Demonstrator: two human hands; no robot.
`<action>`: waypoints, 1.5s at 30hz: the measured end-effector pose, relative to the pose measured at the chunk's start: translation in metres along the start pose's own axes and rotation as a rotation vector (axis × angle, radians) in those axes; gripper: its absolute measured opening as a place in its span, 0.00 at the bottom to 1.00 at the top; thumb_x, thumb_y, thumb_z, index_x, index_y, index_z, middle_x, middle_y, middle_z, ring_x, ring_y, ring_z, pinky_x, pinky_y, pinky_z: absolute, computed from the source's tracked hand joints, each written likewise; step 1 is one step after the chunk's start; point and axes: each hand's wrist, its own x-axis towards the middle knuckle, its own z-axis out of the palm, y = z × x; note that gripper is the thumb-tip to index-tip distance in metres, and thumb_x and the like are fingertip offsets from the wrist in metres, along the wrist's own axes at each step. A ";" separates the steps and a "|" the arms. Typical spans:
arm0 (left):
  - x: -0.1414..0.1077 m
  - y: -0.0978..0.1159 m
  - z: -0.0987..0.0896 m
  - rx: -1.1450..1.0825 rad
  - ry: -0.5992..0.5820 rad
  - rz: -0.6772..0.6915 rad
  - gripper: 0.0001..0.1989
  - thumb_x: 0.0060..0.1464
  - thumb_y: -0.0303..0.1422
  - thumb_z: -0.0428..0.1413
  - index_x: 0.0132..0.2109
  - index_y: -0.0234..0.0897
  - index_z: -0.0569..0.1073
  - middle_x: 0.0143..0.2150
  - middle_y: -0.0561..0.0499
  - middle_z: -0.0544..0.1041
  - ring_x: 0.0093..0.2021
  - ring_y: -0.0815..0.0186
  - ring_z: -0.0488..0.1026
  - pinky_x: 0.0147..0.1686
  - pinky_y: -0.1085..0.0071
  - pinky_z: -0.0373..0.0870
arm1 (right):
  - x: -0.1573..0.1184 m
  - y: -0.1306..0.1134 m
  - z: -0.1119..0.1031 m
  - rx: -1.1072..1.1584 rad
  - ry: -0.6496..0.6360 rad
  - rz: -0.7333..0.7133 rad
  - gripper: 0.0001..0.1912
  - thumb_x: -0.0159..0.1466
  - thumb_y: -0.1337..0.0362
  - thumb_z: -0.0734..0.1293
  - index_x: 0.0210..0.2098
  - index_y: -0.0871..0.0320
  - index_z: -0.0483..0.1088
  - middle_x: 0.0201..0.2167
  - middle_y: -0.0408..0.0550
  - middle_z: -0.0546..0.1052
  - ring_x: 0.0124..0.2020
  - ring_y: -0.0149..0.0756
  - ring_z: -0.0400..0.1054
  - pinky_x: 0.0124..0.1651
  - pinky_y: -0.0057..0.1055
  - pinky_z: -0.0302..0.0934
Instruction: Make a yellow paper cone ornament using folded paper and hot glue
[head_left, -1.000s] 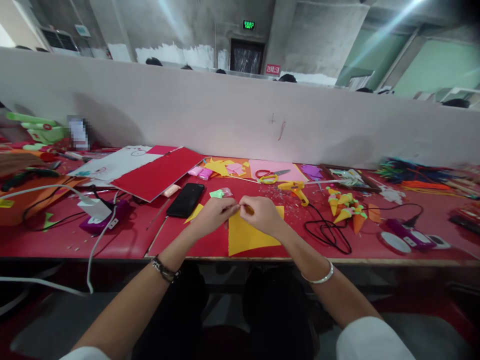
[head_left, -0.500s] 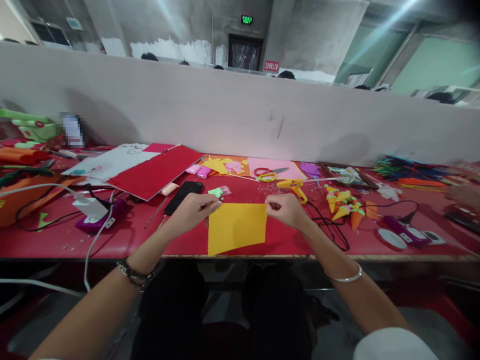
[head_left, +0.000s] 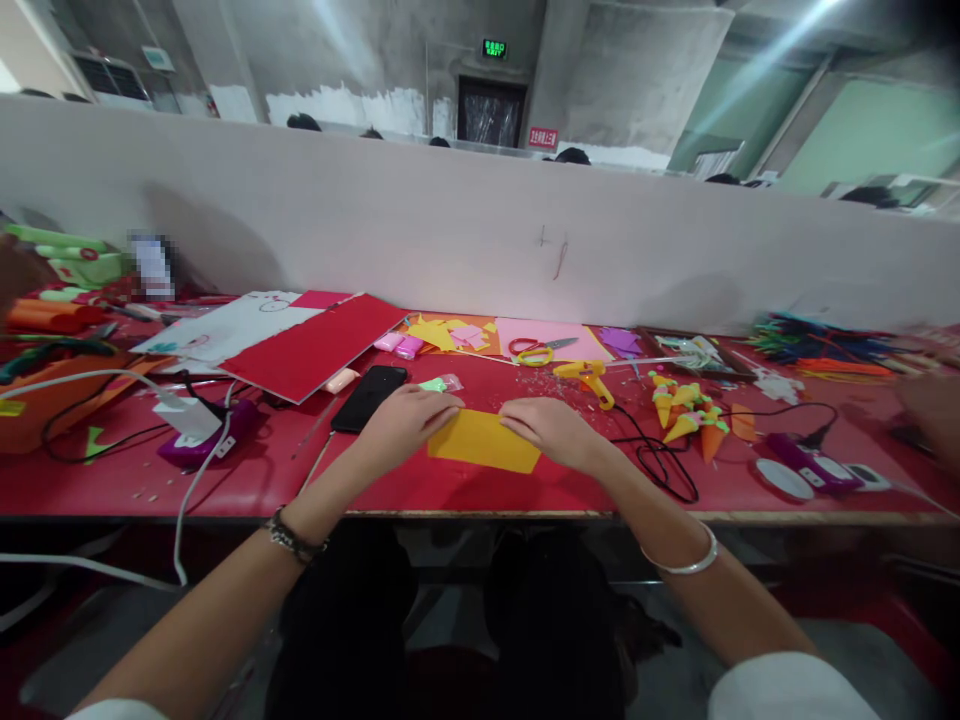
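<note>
A yellow sheet of paper [head_left: 484, 445] stretches between my two hands over the red tabletop [head_left: 465, 492]. My left hand [head_left: 409, 425] is closed on its upper left part, fingers together. On the upper right part my right hand [head_left: 551, 428] has its fingers pressed down in the same way. Less of the sheet shows below the hands, and whether it is folded or tilted I cannot tell. Beside my left hand lies a black phone [head_left: 369, 398]. Beyond my right hand rests a yellow glue gun [head_left: 589, 378] with its stick pointing right.
Red-handled scissors [head_left: 536, 350] lie on pink paper at the back. A red board [head_left: 315, 345] is at the left, near a purple power block [head_left: 206, 430]. Small foam cones [head_left: 686, 408] and a black cord [head_left: 664, 465] are on the right. A person's blurred hand [head_left: 934, 405] shows far right.
Both hands have come closer together along the yellow paper. Its visible part has become shorter, with its lower edge higher than before.
</note>
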 end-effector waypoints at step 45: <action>0.009 0.018 -0.006 -0.291 -0.199 -0.030 0.18 0.58 0.36 0.40 0.24 0.34 0.63 0.19 0.57 0.59 0.21 0.74 0.56 0.22 0.77 0.50 | -0.020 0.022 0.006 0.044 0.171 0.113 0.07 0.52 0.67 0.59 0.22 0.58 0.67 0.17 0.40 0.68 0.19 0.25 0.57 0.26 0.23 0.45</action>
